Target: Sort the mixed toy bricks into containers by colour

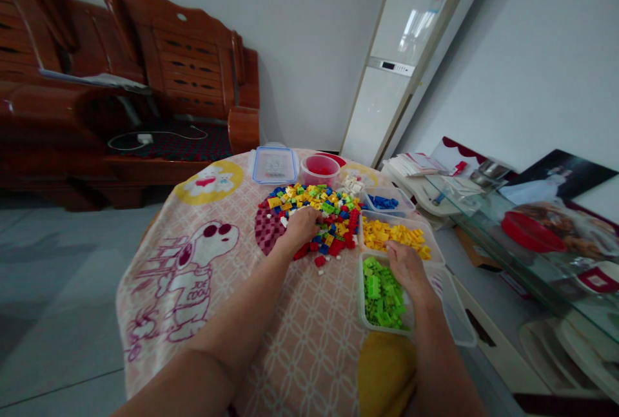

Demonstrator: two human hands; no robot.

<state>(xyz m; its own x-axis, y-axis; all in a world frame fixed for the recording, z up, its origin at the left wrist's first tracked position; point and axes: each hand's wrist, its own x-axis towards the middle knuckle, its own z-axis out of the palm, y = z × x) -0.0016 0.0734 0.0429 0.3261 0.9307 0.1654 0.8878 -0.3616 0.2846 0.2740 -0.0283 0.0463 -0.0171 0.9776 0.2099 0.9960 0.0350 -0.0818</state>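
A mixed pile of toy building bricks in red, yellow, blue and green lies on a patterned tablecloth. My left hand rests at its near left side, fingers curled down among the bricks, the tips hidden. Over the wall between two clear tubs is my right hand, its fingers drawn together at the yellow bricks; whatever they grip is too small to make out. Beneath and left of that hand, green bricks fill the nearer tub. Blue bricks sit in a smaller tub behind.
White bricks lie behind the pile, beside a round tub with red contents. A blue-rimmed lid lies at the back left. A clear lid is on the right. A glass-topped stand stands beyond the table.
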